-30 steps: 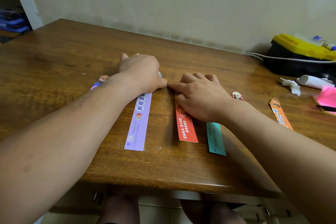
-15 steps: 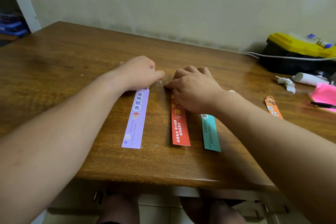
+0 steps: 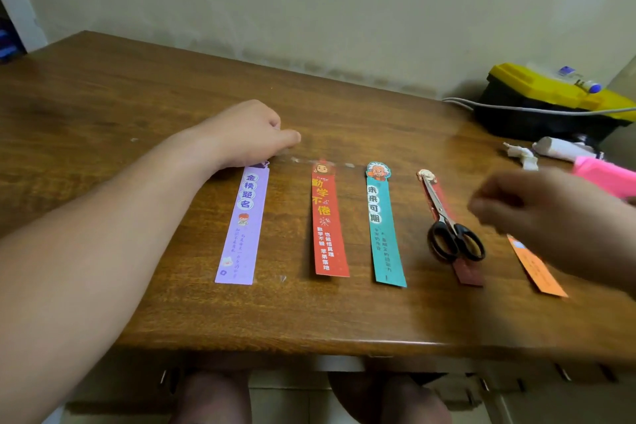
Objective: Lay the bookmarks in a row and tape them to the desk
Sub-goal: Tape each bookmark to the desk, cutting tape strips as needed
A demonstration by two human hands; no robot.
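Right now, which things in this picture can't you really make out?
Head view only:
right hand: motion blur; whether it holds anything is unclear.
orange bookmark: top end hidden behind the right hand.
dark red bookmark: mostly covered by the scissors.
purple bookmark: top end under the left hand.
clear tape: too faint to see where it ends.

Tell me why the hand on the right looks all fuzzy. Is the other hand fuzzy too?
Head view: the right hand is smeared by motion blur. Head view: the left hand is sharp, and so is the print on the purple bookmark. Head view: a pale sheen lies on the desk toward the toolbox.
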